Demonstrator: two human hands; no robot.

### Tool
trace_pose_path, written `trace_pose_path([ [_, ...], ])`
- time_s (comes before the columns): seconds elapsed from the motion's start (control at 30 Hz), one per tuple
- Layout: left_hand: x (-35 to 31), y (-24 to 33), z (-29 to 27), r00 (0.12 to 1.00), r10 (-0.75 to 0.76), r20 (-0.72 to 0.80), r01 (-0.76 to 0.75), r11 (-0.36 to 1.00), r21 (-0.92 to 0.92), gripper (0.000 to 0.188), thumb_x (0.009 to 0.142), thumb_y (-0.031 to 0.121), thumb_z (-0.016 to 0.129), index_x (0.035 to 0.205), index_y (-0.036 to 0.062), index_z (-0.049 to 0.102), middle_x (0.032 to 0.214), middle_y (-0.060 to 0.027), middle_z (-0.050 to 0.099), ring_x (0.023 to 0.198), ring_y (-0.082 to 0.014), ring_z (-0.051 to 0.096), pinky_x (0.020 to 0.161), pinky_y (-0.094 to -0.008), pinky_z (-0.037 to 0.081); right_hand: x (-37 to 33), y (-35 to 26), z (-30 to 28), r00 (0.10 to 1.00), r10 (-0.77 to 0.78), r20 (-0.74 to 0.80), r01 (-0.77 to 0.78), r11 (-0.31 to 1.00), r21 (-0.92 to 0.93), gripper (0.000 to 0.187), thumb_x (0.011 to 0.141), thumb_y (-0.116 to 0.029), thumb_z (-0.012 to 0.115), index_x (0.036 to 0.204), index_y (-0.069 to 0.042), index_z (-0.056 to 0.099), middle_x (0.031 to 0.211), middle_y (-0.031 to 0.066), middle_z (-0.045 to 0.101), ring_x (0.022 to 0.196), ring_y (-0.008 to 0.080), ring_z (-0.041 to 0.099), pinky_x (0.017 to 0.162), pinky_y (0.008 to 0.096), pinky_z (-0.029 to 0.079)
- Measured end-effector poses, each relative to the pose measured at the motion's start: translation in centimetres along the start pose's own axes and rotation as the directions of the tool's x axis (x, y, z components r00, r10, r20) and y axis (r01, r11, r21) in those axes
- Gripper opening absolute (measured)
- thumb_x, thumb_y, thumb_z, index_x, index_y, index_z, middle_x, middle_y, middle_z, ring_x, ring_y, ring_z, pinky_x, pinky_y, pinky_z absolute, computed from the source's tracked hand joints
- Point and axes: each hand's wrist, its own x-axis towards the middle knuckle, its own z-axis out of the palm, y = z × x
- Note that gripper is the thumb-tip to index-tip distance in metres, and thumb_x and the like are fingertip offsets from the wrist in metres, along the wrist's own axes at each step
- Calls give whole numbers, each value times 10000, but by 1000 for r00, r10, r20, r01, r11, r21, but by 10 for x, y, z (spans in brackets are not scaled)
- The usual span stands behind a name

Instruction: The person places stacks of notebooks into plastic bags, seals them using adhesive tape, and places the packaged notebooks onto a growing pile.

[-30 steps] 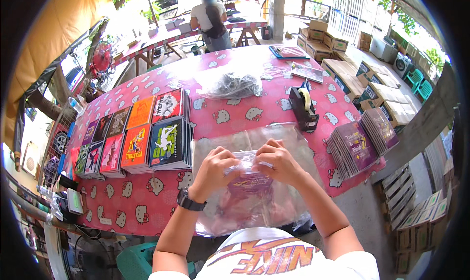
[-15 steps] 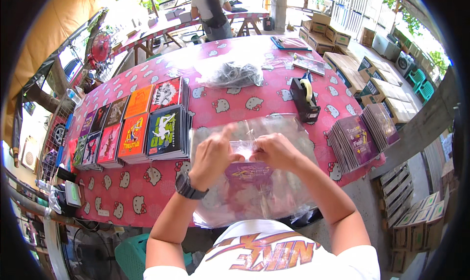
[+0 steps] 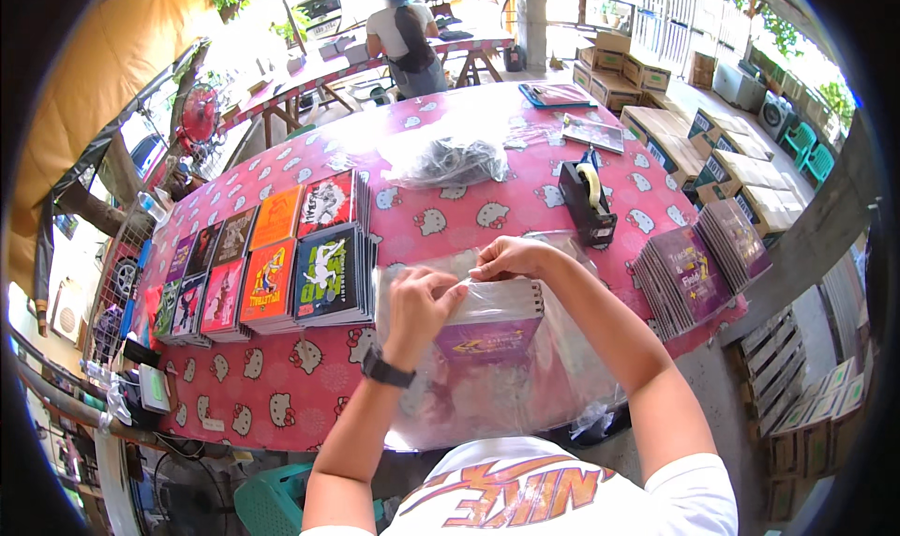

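Note:
In front of my body lies a stack of purple spiral-bound notebooks (image 3: 487, 339), its white page edges and binding facing up. Clear plastic film (image 3: 422, 400) wraps it and spreads over the near table edge. On the stack's upper left, my left hand (image 3: 422, 306), with a dark watch on the wrist, has its fingers curled on the film. My right hand (image 3: 520, 260) pinches the film at the top of the stack, fingers pressed together. The film's folds under both hands are hard to make out.
Rows of colourful notebooks (image 3: 328, 272) stand on the left of the pink patterned table (image 3: 309, 353). A black tape dispenser (image 3: 588, 203) is beyond my right hand. Purple notebook stacks (image 3: 682, 274) sit at the right edge. A crumpled plastic pile (image 3: 450, 161) lies farther back. Another person (image 3: 405, 39) stands beyond.
The purple stack is tilted up more, showing its page edges and binding. My right hand has risen to its top edge; my left hand has moved slightly down and its fingers have curled.

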Motion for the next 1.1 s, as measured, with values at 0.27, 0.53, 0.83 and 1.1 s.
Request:
trace_pose_path([
  [0.27, -47, 31, 60, 895, 438, -81, -297, 723, 623, 743, 681, 386, 697, 1314, 118, 415, 1347, -84, 420, 1269, -263, 352, 1042, -466, 203, -6, 8, -10, 999, -34, 28, 34, 999, 13, 173, 811, -211, 671, 840, -42, 648, 702, -28, 594, 595, 55, 519, 542, 211, 412],
  [0.53, -45, 40, 68, 912, 398, -94, -263, 747, 611, 815, 635, 351, 724, 1340, 129, 381, 1384, -79, 380, 1294, -261, 314, 1047, -464, 180, -92, 38, -54, 632, -659, -408, 414, 732, -541, 460, 802, -341, 651, 1157, -57, 577, 1150, 57, 586, 1057, 192, 528, 886, 334, 406],
  [0.83, -38, 12, 15, 879, 315, -358, -215, 932, 290, 954, 594, 398, 764, 1374, 75, 320, 1414, -116, 332, 1347, -325, 208, 1068, -509, 109, -100, 48, 58, 608, -772, -188, 236, 402, -885, 499, 816, -316, 608, 1269, -131, 509, 1350, 28, 451, 1316, 271, 308, 1046, 489, 207],
  [1.1, -28, -19, 11, 830, 542, -128, -493, 822, 285, 281, 692, 140, 717, 967, 194, 705, 1164, 6, 603, 1238, -267, 418, 1073, -443, 198, -96, 51, 79, 450, -868, -209, 151, 305, -940, 377, 771, -159, 607, 1144, -104, 606, 1216, 6, 574, 1225, 236, 442, 1041, 473, 247],
])
